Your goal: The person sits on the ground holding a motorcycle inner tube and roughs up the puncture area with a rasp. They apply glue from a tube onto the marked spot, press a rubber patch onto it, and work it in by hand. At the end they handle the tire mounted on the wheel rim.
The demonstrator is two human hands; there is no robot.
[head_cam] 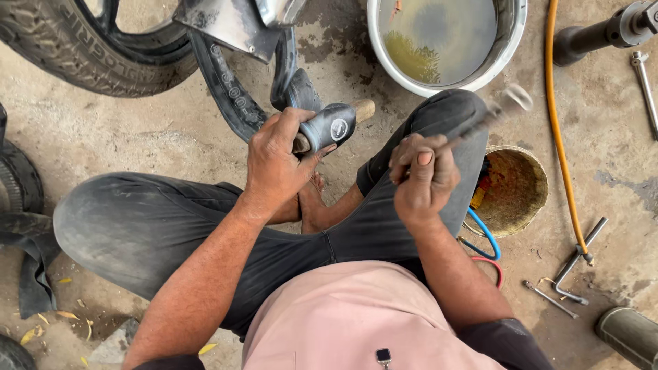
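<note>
One black rubber inner tube (pixel 322 127) is folded over one wooden stick and pinned there by the left hand (pixel 277 161), fingers wrapped tight, above the knees. The right hand (pixel 421 178) fists around one blurred metal tool (pixel 493 113). One round metal basin of water (pixel 445 41) and one tyre (pixel 75 48) sit beyond.

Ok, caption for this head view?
Left hand presses a black inner tube over a wooden block; right hand holds a blurred metal tool.
</note>
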